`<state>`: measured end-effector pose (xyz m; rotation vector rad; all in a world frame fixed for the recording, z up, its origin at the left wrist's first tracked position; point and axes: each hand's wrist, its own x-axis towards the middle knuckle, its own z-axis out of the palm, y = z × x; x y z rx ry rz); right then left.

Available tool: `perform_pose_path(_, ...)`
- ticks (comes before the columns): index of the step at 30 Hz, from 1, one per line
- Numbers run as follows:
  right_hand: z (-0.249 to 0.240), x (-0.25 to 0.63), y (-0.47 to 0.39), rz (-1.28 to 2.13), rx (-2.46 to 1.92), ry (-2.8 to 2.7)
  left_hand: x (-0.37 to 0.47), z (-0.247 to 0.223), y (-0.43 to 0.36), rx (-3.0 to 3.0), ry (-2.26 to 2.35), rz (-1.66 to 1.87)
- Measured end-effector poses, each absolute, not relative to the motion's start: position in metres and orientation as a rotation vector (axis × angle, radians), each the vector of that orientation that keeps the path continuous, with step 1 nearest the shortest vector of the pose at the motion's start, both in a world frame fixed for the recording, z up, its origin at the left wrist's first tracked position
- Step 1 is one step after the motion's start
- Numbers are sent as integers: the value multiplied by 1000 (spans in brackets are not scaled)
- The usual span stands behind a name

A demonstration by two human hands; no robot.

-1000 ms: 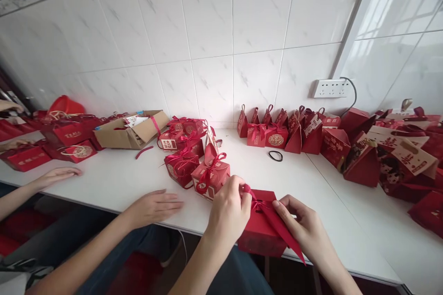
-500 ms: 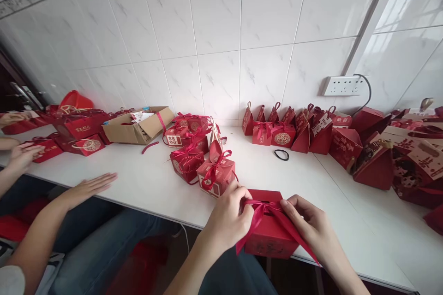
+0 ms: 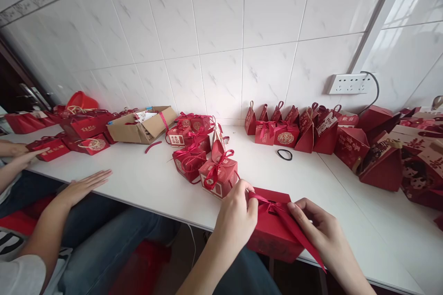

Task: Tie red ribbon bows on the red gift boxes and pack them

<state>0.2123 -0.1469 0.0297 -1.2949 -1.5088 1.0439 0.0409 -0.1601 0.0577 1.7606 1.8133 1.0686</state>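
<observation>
Close in front of me, a red gift box (image 3: 273, 244) sits at the table's front edge. A dark red satin ribbon (image 3: 285, 214) is knotted over its top, with one long tail hanging down the right side. My left hand (image 3: 238, 209) pinches the ribbon at the left of the knot. On the other side, my right hand (image 3: 313, 223) has thumb and fingers closed on the ribbon near the box's right edge. Just beyond my left hand stands a red box with a ribbon bow (image 3: 218, 175).
More ribboned boxes (image 3: 189, 162) stand behind it. Triangular red boxes (image 3: 325, 136) line the wall at right. A black ring (image 3: 284, 154) and a ribbon scrap (image 3: 152, 146) lie on the white table (image 3: 152, 182). Left are a cardboard box (image 3: 129, 133) and a co-worker's hand (image 3: 85, 186).
The view has shifted slightly. My left hand has drawn the ribbon's left part up and inward; its left tail no longer hangs in sight. The co-workers' hands at left have moved a little.
</observation>
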Motion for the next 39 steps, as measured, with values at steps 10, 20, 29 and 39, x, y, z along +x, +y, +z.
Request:
perform_pose_path(10, 24, 222, -138, 1092, -1273, -1506, 27, 71, -173, 1571, 1219, 943)
perform_pose_path(20, 26, 224, -138, 1089, -1249, -1549, 31, 74, -177, 1630, 1289, 932)
perform_pose_path(29, 29, 220, -139, 1128, -1207, -1480, 31, 73, -173, 1570, 1436, 926)
perform_pose_path(39, 32, 210, -140, 1248, -1120, -1273, 33, 52, -161, 1293, 1340, 1019)
